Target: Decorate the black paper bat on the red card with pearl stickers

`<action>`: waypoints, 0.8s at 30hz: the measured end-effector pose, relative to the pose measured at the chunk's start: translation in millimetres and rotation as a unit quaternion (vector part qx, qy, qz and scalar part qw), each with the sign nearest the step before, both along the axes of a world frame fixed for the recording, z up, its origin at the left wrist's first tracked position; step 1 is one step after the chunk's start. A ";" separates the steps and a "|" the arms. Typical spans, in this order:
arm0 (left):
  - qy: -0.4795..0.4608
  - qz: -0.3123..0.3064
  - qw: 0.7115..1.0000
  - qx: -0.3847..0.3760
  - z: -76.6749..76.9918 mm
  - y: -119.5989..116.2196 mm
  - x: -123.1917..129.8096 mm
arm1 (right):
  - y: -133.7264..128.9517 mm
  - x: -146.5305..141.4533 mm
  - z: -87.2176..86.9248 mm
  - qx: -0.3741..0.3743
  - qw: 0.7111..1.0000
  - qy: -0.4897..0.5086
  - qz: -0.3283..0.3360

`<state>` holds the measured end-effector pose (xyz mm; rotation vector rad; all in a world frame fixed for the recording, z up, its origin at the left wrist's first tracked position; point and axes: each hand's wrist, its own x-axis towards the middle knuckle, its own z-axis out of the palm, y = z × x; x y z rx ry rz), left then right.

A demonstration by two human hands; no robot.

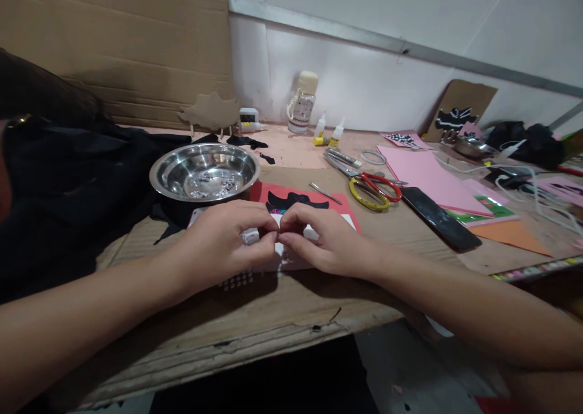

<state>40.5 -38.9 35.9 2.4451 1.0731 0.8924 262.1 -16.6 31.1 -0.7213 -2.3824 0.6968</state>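
Observation:
My left hand [234,235] and my right hand [319,238] meet fingertip to fingertip over the work area. Each has thumb and forefinger pinched together; whatever lies between the tips is too small to make out. Beneath them is a white sheet [347,220], partly hidden by my hands. Behind it, a black cut-out shape [298,201] with a glittery edge rests on red paper [337,203]. Small clear beads [239,280] in rows show below my left hand. A steel bowl [204,172] with shiny bits inside stands behind my left hand.
Red-and-yellow-handled scissors [374,190], tweezers [325,193] and a black phone [439,218] lie to the right, near pink sheets [428,174]. Glue bottles [336,133] and a flask [301,103] stand at the back. A person in black [59,183] is at the left.

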 end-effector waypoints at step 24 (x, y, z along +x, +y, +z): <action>-0.067 0.011 0.985 -0.161 -4.2 5.5 -5.3 | 8.1 3.0 -5.2 0.057 0.996 0.058 -0.028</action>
